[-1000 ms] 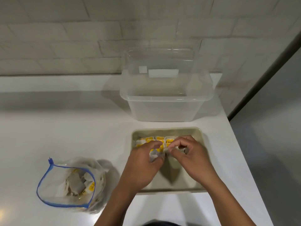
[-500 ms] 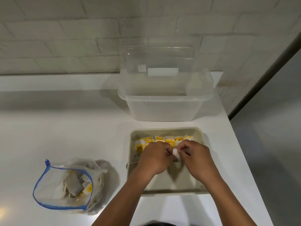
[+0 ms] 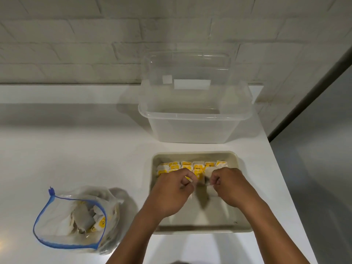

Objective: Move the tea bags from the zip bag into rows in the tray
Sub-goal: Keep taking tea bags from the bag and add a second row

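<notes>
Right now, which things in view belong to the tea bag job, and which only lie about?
Belong: zip bag, tea bags, tray, left hand, right hand.
Lying about: clear plastic tub, white counter.

A white desk (image 3: pixel 76 149) stands against a white-painted brick wall (image 3: pixel 95 35), with grey floor (image 3: pixel 314 168) to its right and soft light overhead.
</notes>
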Action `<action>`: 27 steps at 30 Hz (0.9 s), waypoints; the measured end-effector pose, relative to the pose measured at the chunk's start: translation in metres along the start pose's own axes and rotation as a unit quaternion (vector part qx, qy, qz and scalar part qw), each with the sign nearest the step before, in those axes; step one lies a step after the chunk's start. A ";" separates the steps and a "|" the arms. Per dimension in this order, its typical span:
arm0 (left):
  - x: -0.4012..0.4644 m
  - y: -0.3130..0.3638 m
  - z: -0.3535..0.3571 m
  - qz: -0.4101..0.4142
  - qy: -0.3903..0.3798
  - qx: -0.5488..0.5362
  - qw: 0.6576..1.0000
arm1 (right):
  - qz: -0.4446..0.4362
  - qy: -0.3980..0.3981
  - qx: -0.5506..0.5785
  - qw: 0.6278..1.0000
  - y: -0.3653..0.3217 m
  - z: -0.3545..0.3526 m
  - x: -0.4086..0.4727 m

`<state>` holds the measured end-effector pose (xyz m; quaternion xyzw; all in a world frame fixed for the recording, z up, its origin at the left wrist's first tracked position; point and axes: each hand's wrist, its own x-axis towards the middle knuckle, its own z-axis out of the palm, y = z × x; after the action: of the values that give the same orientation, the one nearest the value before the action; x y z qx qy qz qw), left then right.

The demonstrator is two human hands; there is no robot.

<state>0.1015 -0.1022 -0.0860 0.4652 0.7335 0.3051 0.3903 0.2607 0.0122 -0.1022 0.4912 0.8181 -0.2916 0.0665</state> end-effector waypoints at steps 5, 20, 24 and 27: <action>-0.023 -0.003 -0.023 -0.011 -0.005 -0.057 0.998 | 0.025 0.056 -0.032 0.998 -0.004 0.007 0.018; -0.041 -0.011 -0.031 -0.042 0.024 -0.076 0.996 | 0.041 0.163 -0.040 0.985 -0.009 0.020 0.029; -0.040 -0.012 -0.031 -0.044 0.042 -0.096 0.994 | 0.047 0.189 0.008 0.981 -0.009 0.018 0.025; -0.040 -0.013 -0.031 -0.047 0.053 -0.090 0.993 | 0.043 0.175 0.014 0.983 -0.007 0.019 0.012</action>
<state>0.0794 -0.1461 -0.0689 0.3764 0.7439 0.3754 0.4050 0.2451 0.0084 -0.1191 0.5707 0.7908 -0.2092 -0.0725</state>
